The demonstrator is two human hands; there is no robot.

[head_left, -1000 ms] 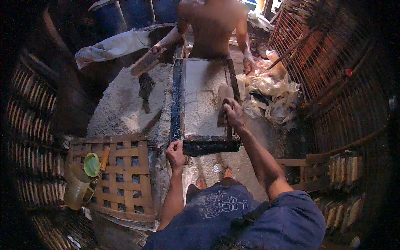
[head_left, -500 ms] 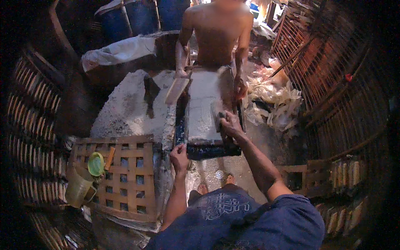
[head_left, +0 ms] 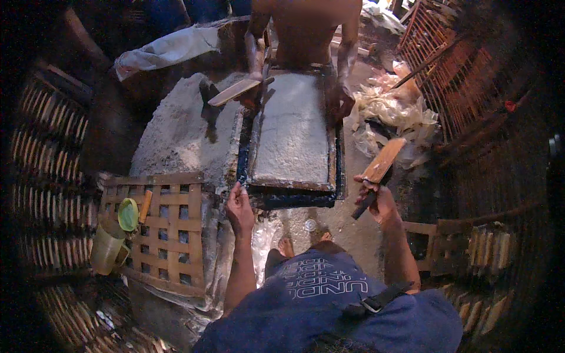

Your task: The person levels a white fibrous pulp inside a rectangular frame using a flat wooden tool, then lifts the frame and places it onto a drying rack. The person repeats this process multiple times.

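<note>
A rectangular frame (head_left: pixel 292 187) stands before me, filled with a whitish, crumbly mass (head_left: pixel 291 132) whose top looks flat. My left hand (head_left: pixel 240 210) has its fingers closed at the frame's near left corner. Off to the right, clear of the frame, my right hand (head_left: pixel 379 203) grips a wooden paddle (head_left: pixel 384 162) by its dark handle, the flat blade pointing up and away. Across the frame another person (head_left: pixel 303 35) holds a similar light wooden paddle (head_left: pixel 238 91) over the far left edge. That person's other hand (head_left: pixel 343 105) is by the right side of the frame.
A large whitish heap (head_left: pixel 176 129) lies left of the frame, a dark upright piece (head_left: pixel 209 109) stuck in it. Nearer sits a woven lattice panel (head_left: pixel 168 235) with a jug (head_left: pixel 107 250) and green dipper (head_left: pixel 128 215). Crumpled plastic sheets (head_left: pixel 391 112) lie at right.
My right hand has swung away from the mass to the right, lifting the paddle off. The other person's paddle has turned closer to level. My left hand stays at the frame's corner.
</note>
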